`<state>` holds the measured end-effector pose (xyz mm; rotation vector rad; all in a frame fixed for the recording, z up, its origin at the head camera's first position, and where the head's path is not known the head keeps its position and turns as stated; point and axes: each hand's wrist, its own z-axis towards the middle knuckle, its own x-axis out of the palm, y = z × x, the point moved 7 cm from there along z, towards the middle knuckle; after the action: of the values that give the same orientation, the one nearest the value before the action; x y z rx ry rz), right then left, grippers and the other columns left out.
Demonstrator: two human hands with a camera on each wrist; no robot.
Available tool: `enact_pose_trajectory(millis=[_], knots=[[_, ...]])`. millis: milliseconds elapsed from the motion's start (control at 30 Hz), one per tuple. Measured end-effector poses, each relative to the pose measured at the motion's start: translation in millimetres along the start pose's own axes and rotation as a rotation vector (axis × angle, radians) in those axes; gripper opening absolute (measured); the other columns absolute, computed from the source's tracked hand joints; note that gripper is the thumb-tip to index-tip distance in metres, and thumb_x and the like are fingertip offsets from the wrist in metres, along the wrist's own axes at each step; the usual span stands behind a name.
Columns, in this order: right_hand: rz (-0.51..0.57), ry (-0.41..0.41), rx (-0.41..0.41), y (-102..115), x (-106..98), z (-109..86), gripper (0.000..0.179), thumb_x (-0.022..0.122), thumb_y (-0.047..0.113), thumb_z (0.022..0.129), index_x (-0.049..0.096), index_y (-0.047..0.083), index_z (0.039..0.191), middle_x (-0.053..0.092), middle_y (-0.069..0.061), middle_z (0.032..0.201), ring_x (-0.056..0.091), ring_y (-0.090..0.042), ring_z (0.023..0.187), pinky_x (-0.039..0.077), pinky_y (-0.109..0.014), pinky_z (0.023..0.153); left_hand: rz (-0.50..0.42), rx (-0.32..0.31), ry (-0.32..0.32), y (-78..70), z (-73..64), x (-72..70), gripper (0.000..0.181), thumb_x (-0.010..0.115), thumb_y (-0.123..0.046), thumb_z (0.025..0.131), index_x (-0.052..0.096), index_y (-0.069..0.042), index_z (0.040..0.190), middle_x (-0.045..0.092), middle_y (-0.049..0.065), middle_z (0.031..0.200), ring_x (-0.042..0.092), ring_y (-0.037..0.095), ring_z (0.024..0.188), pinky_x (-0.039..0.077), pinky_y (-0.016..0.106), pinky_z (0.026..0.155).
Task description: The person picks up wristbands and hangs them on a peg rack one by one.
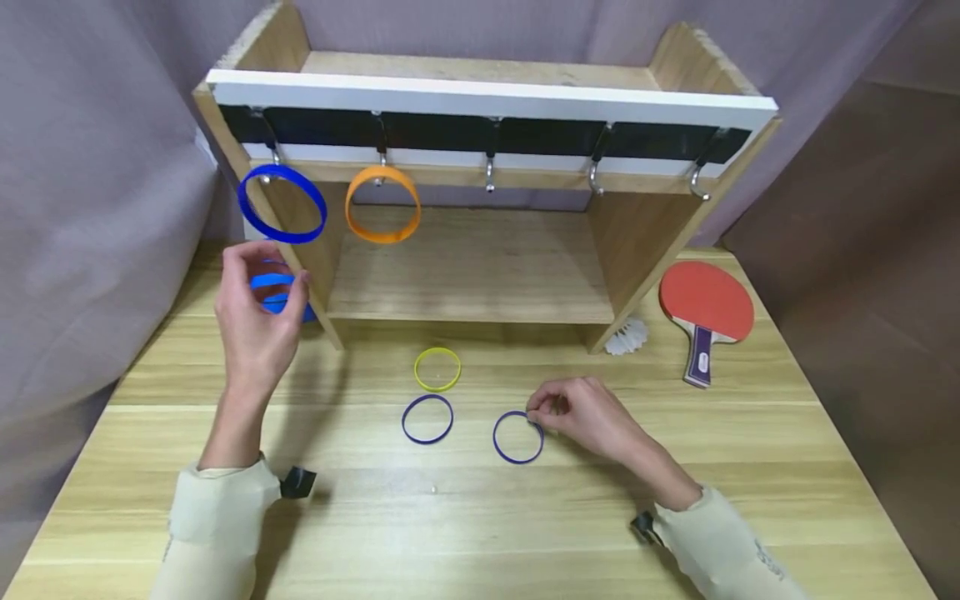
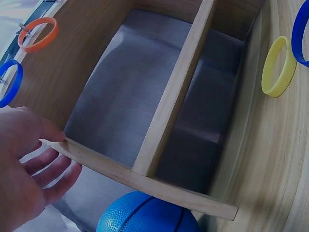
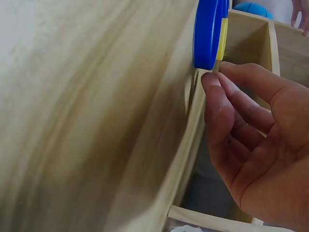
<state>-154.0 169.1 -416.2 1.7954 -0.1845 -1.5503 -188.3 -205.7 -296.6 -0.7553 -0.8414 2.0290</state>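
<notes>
At the rack's left side panel, my left hand (image 1: 257, 321) touches the front edge with its thumb, its other fingers loosely bent on the outer side. My right hand (image 1: 588, 417) is low over the table, thumb and fingertips pinching the rim of a dark blue ring (image 1: 497, 448) that lies flat. In the right wrist view, that blue ring (image 3: 205, 38) meets the fingertips. Left of it lie another dark blue ring (image 1: 403, 427) and a yellow ring (image 1: 416, 367). A blue ring (image 1: 321, 218) and an orange ring (image 1: 382, 238) hang from the two leftmost hooks.
The wooden rack (image 1: 472, 317) has several metal hooks along its black strip (image 1: 435, 133). A blue ball (image 2: 140, 215) sits outside its left panel. To the right are a shuttlecock (image 1: 628, 336) and a red table tennis bat (image 1: 708, 300). Cloth (image 1: 97, 167) surrounds the table.
</notes>
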Motion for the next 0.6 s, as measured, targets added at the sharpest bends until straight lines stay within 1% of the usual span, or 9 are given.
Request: enact_pose_trajectory(millis=[100, 233, 333, 433, 600], knots=[[0.022, 0.014, 0.01, -2.4, 2.8, -0.8, 0.007, 0.077, 0.013, 0.084, 0.075, 0.02, 0.086, 0.064, 0.015, 0.073, 0.058, -0.004, 0.067, 0.051, -0.022, 0.057, 0.003, -0.001, -0.001, 0.5, -0.6, -0.2, 0.038, 0.07, 0.007, 0.082, 0.051, 0.012, 0.114, 0.059, 0.015, 0.099, 0.061, 0.017, 0.089, 0.054, 0.017, 0.072], [0.031, 0.025, 0.021, -4.6, 5.1, -1.5, 0.004, 0.077, 0.014, 0.085, 0.075, 0.018, 0.087, 0.064, 0.014, 0.074, 0.059, -0.004, 0.067, 0.052, -0.023, 0.058, 0.003, -0.001, 0.0, 11.0, 0.5, 0.2, 0.039, 0.071, 0.007, 0.082, 0.051, 0.01, 0.116, 0.059, 0.013, 0.1, 0.061, 0.017, 0.09, 0.054, 0.018, 0.072], [0.029, 0.026, 0.024, -5.6, 6.0, -2.1, 0.002, 0.077, 0.017, 0.086, 0.076, 0.016, 0.087, 0.065, 0.014, 0.074, 0.059, -0.004, 0.067, 0.052, -0.022, 0.058, -0.006, 0.0, 0.003, 15.7, 1.2, 0.5, 0.04, 0.071, 0.007, 0.082, 0.051, 0.01, 0.116, 0.059, 0.013, 0.101, 0.061, 0.017, 0.089, 0.055, 0.018, 0.072], [0.026, 0.028, 0.028, -5.8, 6.2, -2.3, 0.007, 0.077, 0.021, 0.086, 0.076, 0.014, 0.087, 0.065, 0.014, 0.074, 0.059, -0.003, 0.068, 0.052, -0.022, 0.058, -0.009, 0.0, 0.005, 16.9, 1.4, 0.6, 0.04, 0.072, 0.007, 0.082, 0.051, 0.009, 0.116, 0.059, 0.012, 0.1, 0.061, 0.017, 0.089, 0.055, 0.018, 0.072], [0.029, 0.027, 0.036, -6.5, 6.5, -2.5, 0.008, 0.076, 0.02, 0.086, 0.076, 0.013, 0.086, 0.065, 0.014, 0.073, 0.059, -0.004, 0.067, 0.052, -0.022, 0.057, -0.017, -0.005, 0.005, 17.0, 1.2, -0.1, 0.04, 0.072, 0.005, 0.082, 0.052, 0.008, 0.116, 0.06, 0.012, 0.1, 0.061, 0.016, 0.089, 0.055, 0.018, 0.072]])
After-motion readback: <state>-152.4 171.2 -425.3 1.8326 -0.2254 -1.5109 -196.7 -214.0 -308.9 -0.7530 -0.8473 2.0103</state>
